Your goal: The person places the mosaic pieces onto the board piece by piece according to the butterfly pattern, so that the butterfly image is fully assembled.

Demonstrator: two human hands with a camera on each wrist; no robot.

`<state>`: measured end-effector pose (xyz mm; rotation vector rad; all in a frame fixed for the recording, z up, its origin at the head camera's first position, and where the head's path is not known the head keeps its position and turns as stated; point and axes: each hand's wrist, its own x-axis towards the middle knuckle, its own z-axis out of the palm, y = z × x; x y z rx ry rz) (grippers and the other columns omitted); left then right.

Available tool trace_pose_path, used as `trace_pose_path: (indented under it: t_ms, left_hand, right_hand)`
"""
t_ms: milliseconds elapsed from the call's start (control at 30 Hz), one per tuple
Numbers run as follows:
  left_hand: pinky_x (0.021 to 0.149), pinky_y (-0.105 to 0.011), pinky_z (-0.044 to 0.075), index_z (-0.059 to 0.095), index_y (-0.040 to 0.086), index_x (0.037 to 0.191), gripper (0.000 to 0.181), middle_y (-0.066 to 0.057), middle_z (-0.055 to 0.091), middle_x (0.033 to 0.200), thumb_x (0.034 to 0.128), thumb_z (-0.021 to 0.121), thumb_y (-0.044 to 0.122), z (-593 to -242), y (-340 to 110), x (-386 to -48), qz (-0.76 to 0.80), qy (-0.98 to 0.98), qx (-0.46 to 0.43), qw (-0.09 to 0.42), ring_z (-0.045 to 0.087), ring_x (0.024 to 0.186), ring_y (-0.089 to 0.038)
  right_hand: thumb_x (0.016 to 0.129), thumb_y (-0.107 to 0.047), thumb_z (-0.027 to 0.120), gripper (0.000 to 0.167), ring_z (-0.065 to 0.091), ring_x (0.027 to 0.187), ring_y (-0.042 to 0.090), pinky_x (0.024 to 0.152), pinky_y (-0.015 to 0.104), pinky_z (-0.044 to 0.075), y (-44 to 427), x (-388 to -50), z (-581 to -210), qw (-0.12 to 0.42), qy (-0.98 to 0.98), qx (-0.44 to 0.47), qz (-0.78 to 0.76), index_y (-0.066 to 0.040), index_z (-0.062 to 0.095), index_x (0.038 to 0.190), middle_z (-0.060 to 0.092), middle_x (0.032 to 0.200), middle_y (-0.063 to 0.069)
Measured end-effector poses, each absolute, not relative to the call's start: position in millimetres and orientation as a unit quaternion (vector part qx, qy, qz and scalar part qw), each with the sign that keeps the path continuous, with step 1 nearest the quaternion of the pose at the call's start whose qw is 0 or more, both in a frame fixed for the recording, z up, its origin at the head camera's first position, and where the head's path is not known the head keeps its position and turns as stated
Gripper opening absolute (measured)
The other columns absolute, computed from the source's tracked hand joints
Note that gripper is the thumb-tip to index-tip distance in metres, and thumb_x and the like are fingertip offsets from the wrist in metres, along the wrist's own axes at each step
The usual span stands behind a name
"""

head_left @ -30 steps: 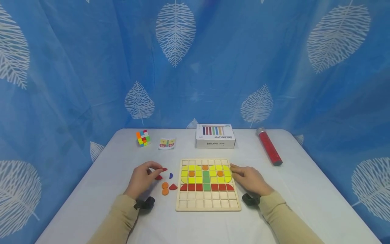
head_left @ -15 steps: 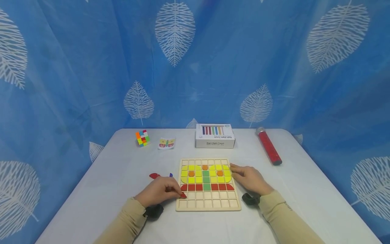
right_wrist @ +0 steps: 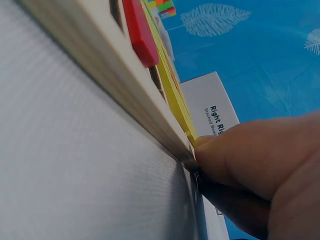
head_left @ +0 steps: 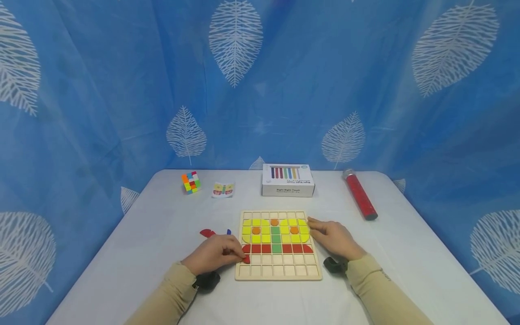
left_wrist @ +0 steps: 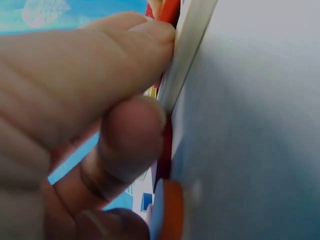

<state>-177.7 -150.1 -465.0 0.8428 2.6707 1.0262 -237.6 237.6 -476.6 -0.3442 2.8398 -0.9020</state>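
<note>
A wooden grid board (head_left: 278,271) lies on the table, bearing yellow, orange, green and red flat pieces. At its left edge, my left hand (head_left: 214,253) pinches a red quarter-circle piece (head_left: 246,259) in the leftmost cell below the red row. The left wrist view shows the fingertips close together at that piece; their exact contact is partly hidden. My right hand (head_left: 335,239) rests against the board's right edge with fingers extended. In the right wrist view its thumb (right_wrist: 225,150) touches the board's edge near a yellow piece.
Left of the board lie a red piece (head_left: 207,233), a blue piece (head_left: 229,232) and an orange disc (left_wrist: 172,210). Farther back stand a puzzle cube (head_left: 191,183), a butterfly pattern card (head_left: 223,190) and a white box (head_left: 288,180). A red tube (head_left: 360,196) lies at right.
My left hand has carried a red quarter-circle from the loose pieces rightward to the board, where it has turned in the cell below the red row. My right hand stays at the board's edge.
</note>
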Motion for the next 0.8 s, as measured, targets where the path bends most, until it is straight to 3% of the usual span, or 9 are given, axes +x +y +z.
trace_pose_path:
  t_ms: [367,567,667,800]
  left_hand:
    - [0.083,-0.021,0.054,0.082,0.033,0.099,0.013,0.024,0.067,0.096,0.0898,0.081,0.024,-463.6,-144.7,-177.2,0.325,0.909,0.254,0.052,0.059,0.092,-0.001]
    - [0.062,-0.024,0.049,0.079,0.025,0.105,0.013,0.012,0.067,0.096,0.0928,0.078,0.029,-452.4,-159.5,-180.0,0.327,0.939,0.072,-0.082,0.055,0.075,-0.011]
    - [0.061,-0.027,0.048,0.077,0.017,0.11,0.017,0.001,0.07,0.104,0.0959,0.074,0.027,-446.5,-173.6,-183.6,0.353,0.925,-0.017,-0.136,0.055,0.077,-0.018]
    - [0.069,-0.031,0.051,0.077,0.015,0.112,0.019,-0.003,0.072,0.109,0.0965,0.073,0.026,-445.8,-185.1,-185.7,0.35,0.93,-0.046,-0.102,0.057,0.082,-0.02]
  right_hand:
    - [0.1,-0.041,0.063,0.053,0.043,0.147,0.037,0.115,0.064,0.034,238.3,-238.9,-477.3,0.072,0.947,-0.117,-0.291,-0.023,0.055,0.149,0.051,0.156,-0.006]
    - [0.1,-0.039,0.064,0.052,0.043,0.147,0.036,0.116,0.062,0.034,237.6,-237.8,-475.0,0.073,0.946,-0.125,-0.291,-0.021,0.055,0.149,0.051,0.156,-0.005]
    - [0.1,-0.039,0.064,0.052,0.043,0.147,0.036,0.116,0.062,0.035,237.5,-237.9,-474.4,0.068,0.947,-0.126,-0.288,-0.021,0.056,0.149,0.051,0.156,-0.005]
    - [0.1,-0.038,0.064,0.052,0.043,0.147,0.036,0.116,0.062,0.034,237.2,-237.9,-473.7,0.069,0.947,-0.126,-0.287,-0.021,0.055,0.149,0.05,0.156,-0.005]
